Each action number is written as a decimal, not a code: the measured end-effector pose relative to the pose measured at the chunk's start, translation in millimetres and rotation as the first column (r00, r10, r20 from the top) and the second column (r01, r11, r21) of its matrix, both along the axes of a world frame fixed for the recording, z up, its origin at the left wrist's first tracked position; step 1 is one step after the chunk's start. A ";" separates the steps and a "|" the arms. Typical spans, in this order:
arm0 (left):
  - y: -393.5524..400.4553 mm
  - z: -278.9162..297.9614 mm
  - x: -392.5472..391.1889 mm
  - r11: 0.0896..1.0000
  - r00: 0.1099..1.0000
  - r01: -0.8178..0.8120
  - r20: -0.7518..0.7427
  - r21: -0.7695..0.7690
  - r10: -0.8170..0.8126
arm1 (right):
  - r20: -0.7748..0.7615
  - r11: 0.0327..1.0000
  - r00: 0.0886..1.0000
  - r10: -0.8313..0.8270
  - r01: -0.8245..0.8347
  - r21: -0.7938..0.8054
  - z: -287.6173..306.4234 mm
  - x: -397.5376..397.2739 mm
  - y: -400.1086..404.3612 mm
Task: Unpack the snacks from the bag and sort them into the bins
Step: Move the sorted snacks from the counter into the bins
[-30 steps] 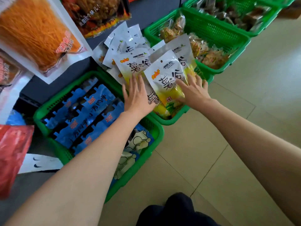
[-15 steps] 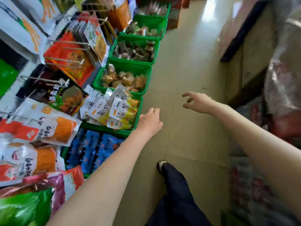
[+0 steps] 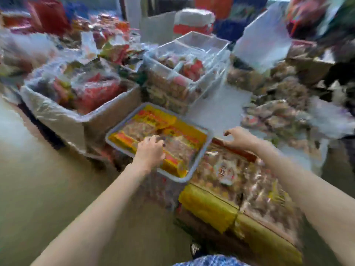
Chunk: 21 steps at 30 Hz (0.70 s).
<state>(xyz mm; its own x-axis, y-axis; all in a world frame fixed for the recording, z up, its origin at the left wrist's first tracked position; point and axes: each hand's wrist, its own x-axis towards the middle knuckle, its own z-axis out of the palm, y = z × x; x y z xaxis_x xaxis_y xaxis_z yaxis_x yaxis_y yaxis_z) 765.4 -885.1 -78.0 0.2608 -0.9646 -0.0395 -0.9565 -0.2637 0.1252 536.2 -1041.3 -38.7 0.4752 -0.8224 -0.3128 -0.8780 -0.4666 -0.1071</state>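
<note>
Blurred view: left hand [image 3: 149,150] over clear bin [image 3: 199,156] of yellow snack packs [image 3: 184,139]; right hand [image 3: 240,138] hovering beside, fingers curled.

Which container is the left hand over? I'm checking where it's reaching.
The grey tray of yellow packets, nearest the left hand. The clear bins and lined box sit farther back.

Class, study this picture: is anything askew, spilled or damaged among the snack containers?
Yes: the tray of yellow packets sits turned at an angle, overlapping the big snack bag rather than lying square. Nothing looks spilled, though blur hides detail.
</note>
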 end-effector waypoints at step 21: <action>-324.7 -78.6 -244.4 0.914 0.954 0.301 -0.070 0.272 -0.293 | 0.196 0.813 0.802 -0.565 0.502 0.294 -161.7 -269.3 -247.6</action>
